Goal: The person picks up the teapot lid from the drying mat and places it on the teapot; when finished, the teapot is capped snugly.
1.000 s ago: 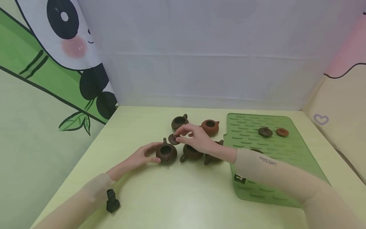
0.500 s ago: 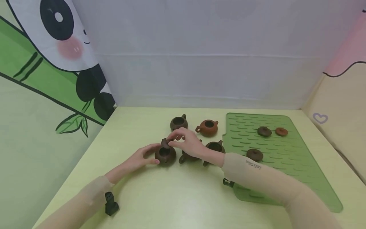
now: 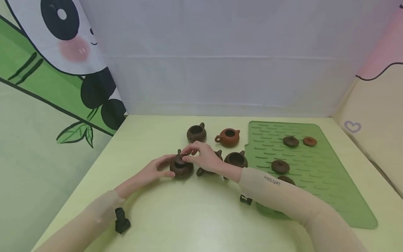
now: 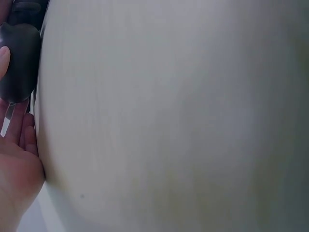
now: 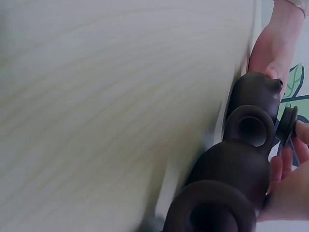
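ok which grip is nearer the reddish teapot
Right: the right grip is just front-left of the reddish teapot; the left grip is farther left, at a dark teapot.

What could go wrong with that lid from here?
1. The lid pinched in the right hand could slip or seat off-centre on the teapot.
2. That hand reaches over the neighbouring teapot and might bump it.
3. Several similar dark lids lie on the green mat; this one may be mismatched.

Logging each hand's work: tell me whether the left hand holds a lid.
No, in the head view the left hand holds a dark teapot.
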The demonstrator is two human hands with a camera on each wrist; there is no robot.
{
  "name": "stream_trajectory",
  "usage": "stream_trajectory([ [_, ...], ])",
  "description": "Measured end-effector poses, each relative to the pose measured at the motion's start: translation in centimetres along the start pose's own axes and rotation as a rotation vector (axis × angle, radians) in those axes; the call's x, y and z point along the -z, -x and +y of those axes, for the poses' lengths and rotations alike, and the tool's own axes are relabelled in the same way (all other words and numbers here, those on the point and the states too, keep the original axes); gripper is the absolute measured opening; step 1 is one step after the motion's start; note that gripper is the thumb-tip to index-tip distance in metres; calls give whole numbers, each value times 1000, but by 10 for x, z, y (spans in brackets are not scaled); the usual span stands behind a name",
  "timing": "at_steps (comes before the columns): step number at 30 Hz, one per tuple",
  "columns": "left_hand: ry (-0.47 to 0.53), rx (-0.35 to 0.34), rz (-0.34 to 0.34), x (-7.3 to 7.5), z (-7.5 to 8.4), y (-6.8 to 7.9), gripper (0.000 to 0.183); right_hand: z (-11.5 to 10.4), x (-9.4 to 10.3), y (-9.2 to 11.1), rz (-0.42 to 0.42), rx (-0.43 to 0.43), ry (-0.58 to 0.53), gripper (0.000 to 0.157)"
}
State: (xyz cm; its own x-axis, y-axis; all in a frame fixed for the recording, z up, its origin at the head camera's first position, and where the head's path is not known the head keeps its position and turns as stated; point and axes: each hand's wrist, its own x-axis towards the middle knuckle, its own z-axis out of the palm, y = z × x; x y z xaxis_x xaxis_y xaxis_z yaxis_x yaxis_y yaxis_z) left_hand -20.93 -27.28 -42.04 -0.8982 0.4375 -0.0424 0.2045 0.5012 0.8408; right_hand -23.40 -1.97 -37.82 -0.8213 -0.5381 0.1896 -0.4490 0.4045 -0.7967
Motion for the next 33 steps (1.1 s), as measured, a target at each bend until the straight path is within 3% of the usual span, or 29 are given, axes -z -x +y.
stream_trajectory([
  [9,1,18,-3,1,-2,-3,69,1,-2,-1,-22,27,4,17],
  [14,-3,25,5,1,-2,0,68,-1,-7,-2,-33,42,74,17],
  [18,-8,10,12,2,-2,2,69,-4,-10,-2,-21,20,136,14],
  [33,52,2,51,3,2,8,61,-9,-12,3,10,-10,179,12],
])
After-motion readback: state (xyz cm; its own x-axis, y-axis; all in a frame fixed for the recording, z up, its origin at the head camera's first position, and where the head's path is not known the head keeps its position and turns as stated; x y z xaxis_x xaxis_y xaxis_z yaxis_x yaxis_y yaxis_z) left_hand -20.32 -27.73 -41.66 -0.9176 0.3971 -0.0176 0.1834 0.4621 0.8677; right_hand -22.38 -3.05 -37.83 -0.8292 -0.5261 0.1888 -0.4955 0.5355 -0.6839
